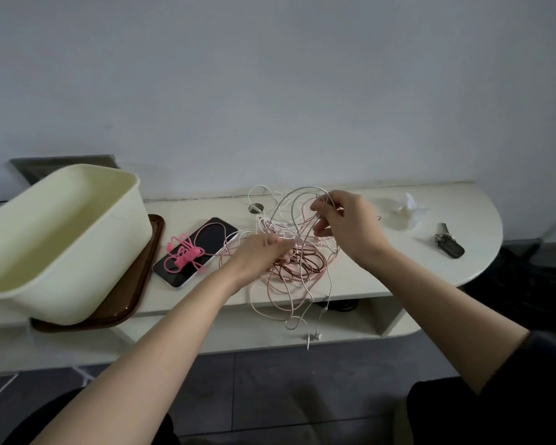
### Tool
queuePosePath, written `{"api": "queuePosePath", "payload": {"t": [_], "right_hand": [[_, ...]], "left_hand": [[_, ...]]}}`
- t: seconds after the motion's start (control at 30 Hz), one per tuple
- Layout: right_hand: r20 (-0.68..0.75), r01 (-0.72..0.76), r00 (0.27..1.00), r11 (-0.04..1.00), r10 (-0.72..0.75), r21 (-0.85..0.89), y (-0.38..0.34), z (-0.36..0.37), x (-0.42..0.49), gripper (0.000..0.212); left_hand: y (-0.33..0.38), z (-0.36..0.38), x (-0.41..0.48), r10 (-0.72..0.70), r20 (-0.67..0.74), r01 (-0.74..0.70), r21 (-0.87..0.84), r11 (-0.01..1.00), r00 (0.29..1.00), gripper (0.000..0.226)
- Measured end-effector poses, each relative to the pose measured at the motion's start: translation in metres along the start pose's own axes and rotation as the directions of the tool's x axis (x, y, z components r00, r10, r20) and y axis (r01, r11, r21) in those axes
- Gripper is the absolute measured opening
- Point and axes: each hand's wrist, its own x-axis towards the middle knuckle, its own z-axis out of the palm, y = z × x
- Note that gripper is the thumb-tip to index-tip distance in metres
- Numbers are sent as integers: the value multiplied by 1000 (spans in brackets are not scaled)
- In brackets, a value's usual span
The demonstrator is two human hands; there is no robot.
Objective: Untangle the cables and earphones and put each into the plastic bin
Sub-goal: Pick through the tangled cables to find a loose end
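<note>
A tangle of thin white and pink-brown cables (297, 268) lies on the white desk (360, 277), with loops hanging over its front edge and small earbuds (315, 336) dangling below. My left hand (260, 252) grips the middle of the tangle. My right hand (344, 220) pinches raised loops above it. A cream plastic bin (77, 268) stands at the left, tilted on a brown tray (142, 268); I see nothing inside it. Bright pink earphones (187, 253), bundled, lie on a phone.
The phone (212, 234) lies between the bin and the tangle. A key fob (449, 245) and crumpled white tissue (410, 207) sit at the desk's right end. A cable hole (256, 207) opens near the wall. A shelf runs under the desk.
</note>
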Motion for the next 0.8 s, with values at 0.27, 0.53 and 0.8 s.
{"api": "queuePosePath", "payload": {"t": [0.27,0.53,0.8], "right_hand": [[-65,-111,992,993,109,-38,11,-7,9,13],[-34,-174,985,964,170,-200,23,-9,13,18],[252,-105,952,960,172,-258,20,11,-5,26]], "left_hand": [[2,-3,-4,-24,84,33,-101,994,996,18],[-9,-3,-4,44,224,-59,63,996,974,44],[-4,5,-2,226,-85,-200,243,949,970,13]]}}
